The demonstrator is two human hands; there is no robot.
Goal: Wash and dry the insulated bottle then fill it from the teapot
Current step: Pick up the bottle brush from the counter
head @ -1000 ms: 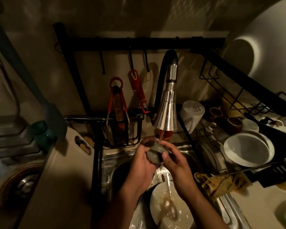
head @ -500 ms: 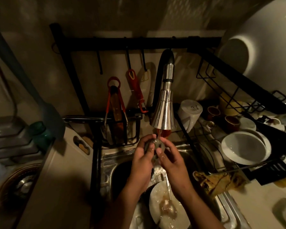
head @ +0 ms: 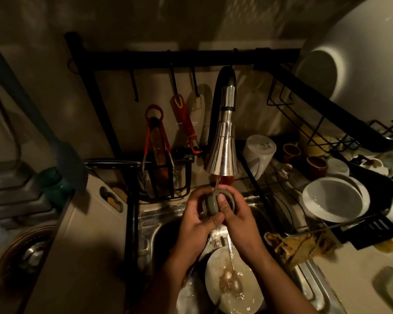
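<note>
Left of the tap (head: 222, 152): red tongs (head: 156, 137) standing in a black holder.

Directly under the tap: my left hand (head: 194, 220) curls round a grey round cap (head: 210, 205), thumb across its lower edge. A thin stream lands on its top rim. My right hand (head: 242, 219) grips the cap's other side, thumb pressed on its face.

Probably the bottle's lid; bottle body not made out.

Step, by my reckoning: washing, lid only. Next: turn the cap so water reaches inside, then fetch the bottle.

Right of the tap: white mug (head: 258, 152), upturned.
</note>
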